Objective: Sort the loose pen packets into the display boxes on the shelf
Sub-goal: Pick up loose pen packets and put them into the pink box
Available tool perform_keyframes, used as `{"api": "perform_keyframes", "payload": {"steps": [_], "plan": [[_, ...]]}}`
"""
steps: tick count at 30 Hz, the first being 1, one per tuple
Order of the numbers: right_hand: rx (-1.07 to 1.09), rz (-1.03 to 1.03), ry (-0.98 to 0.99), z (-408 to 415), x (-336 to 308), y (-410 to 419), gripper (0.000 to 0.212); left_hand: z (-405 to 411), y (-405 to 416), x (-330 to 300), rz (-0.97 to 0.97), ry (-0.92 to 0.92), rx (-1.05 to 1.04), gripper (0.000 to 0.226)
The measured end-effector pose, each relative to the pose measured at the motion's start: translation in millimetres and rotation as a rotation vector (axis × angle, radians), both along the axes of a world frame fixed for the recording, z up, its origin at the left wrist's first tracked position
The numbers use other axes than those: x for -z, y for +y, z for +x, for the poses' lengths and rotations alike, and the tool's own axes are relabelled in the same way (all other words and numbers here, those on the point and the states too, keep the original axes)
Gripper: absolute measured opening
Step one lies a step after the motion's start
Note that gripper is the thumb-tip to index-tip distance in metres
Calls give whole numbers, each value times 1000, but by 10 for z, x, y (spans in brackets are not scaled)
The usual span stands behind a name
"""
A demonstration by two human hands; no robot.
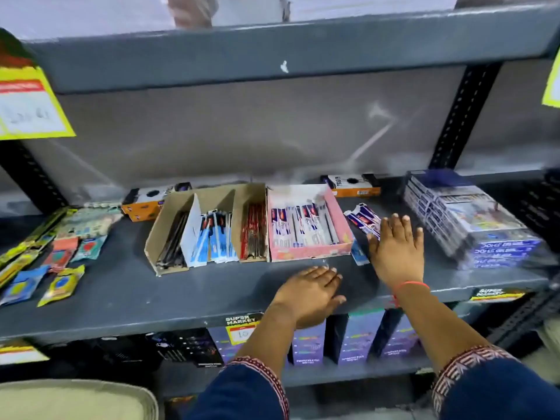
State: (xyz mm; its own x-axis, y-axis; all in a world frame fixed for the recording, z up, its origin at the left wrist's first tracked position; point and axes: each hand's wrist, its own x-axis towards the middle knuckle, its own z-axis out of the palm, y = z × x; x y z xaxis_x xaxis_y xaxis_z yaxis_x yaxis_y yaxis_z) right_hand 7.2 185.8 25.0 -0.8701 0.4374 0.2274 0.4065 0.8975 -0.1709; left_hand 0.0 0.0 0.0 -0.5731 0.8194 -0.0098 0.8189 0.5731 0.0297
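— Hands first: how are they placed?

— Both are laid palm-down on the grey shelf [121, 286]. The left hand [309, 294] is spread flat near the front edge, in front of the pink box [309, 253], and nothing is held in it. The right hand [395, 253] is stretched further in, fingers open and extended; its fingertips are seen touching or overlapping the loose packets [363, 221], but nothing is pinched. A red thread [410, 284] is worn at that wrist.

— Where are the packets found?

— A small purple and white pile is lying on the shelf just right of the pink box, between it and a stack of blue packs [472, 225]. One blue packet [359, 253] is lying beside the pink box's front corner, just left of the right hand.

— And the boxes?

— Two are set side by side, touching. The brown box [206, 222] on the left is split into compartments: dark pens, blue and white packets, red ones. The pink box is part filled with purple and white packets. Other coloured packets [57, 256] are scattered at the far left, well apart.

— Is the picture sharp?

— Blur is seen at the right, so print cannot be read there.
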Motion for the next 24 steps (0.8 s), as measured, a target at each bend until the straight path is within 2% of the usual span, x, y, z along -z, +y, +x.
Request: {"api": "perform_keyframes", "payload": {"steps": [5,11,14,20,24], "plan": [[103,-4,-60,-220,-61,287,38,-113,91,97,177,-34,6,51],[212,-289,-189,-377,-122,387,41,-116,83,165,217,-11,-24,53],[248,-387,-165,-434,-125,411,41,-128,87,154,208,-3,-51,54],[237,-624,-139,-438,-159,494,26,-144,82,175,189,-39,-80,56],[242,-663,58,-368,-195,533,23,-143,85,160,170,-59,-96,56]]}}
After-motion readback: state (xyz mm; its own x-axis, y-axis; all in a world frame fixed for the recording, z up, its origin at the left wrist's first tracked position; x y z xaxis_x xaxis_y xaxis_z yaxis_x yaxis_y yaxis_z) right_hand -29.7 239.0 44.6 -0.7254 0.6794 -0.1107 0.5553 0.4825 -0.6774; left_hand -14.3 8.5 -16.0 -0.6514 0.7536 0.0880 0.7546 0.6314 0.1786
